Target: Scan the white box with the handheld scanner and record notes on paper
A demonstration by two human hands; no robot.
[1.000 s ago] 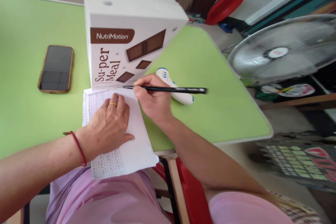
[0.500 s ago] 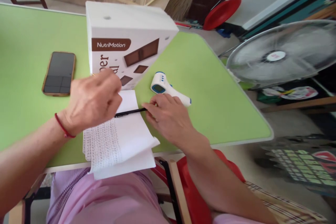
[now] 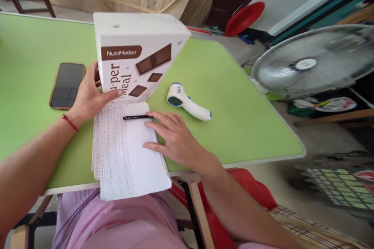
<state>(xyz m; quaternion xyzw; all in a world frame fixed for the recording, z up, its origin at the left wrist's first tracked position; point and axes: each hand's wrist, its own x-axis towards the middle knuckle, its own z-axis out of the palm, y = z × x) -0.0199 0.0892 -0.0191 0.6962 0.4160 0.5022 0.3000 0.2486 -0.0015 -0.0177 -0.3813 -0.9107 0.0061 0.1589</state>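
Observation:
A white NutriMotion box (image 3: 122, 41) stands on the table behind an open notebook (image 3: 143, 171). My left hand (image 3: 90, 97) grips the box's lower left edge, thumb across the printed front and fingers round the side. Small handwriting fills the left part of the notebook page; its right part is blank. Across the upper page lies a black pen (image 3: 134, 117). My right hand (image 3: 175, 136) rests on the page's right side with fingers spread, the fingertips at the pen's right end. Just beyond that hand is a white and blue infrared thermometer (image 3: 191, 105).
Left of the box, a phone (image 3: 67, 85) lies on the green table (image 3: 248, 124), close to my left hand. A large fan (image 3: 306, 64) stands past the table's right edge. Beneath the front edge are a chair frame (image 3: 194, 210) and something red (image 3: 248, 190).
My left hand has gone from a fist above the page to the box's lower edge. My right hand has unpinched from the pen and spread on the page, whose lifted corner now lies flatter.

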